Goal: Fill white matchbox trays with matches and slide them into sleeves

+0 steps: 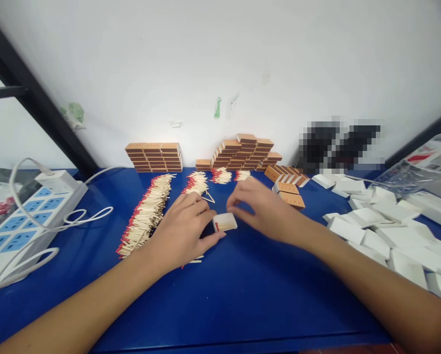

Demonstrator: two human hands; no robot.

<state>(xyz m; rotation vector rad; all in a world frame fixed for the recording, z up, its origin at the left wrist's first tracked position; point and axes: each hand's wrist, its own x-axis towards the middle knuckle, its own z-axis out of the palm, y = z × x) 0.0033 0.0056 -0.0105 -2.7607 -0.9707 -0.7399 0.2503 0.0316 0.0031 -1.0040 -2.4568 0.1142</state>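
- Matches, pale wooden with red heads point(226, 226), lying side by side in small white open-topped card tray point(224, 217); head view, mid-table, between both hands on glossy blue table point(242, 300).
- Left hand point(181, 228): half closed about left end of tray, thumb along near edge; judged to be steadying it.
- Right hand point(259, 209): fingers curled, thumb close to fingertips, at right far corner of tray. Cannot tell whether pinching a match or bare.
- Progress, as judged: tray part-filled, white interior showing beyond matches.
- Standing finished-looking against wall: neat block of orange-topped, brown-sided matchboxes point(154, 158) and stepped stack of similar boxes point(242, 153). Nearer, to right: leaning row of orange boxes point(287, 174), with two flat orange boxes point(292, 199) just in front.
- Left over: long bank of loose red-headed matches point(146, 211), three smaller match piles point(195, 183) behind hands, large heap of white card trays point(375, 221) at right.
- Hidden: part of long bank behind left hand; contents of closed boxes; most of tray undersides and interiors in heap.
- Hard to make out: right fingertips, blurred; dark pixelated patch point(324, 142) by wall. Cut off: white power strip with blue sockets point(24, 211), left edge; clear plastic bag point(427, 157), right edge.
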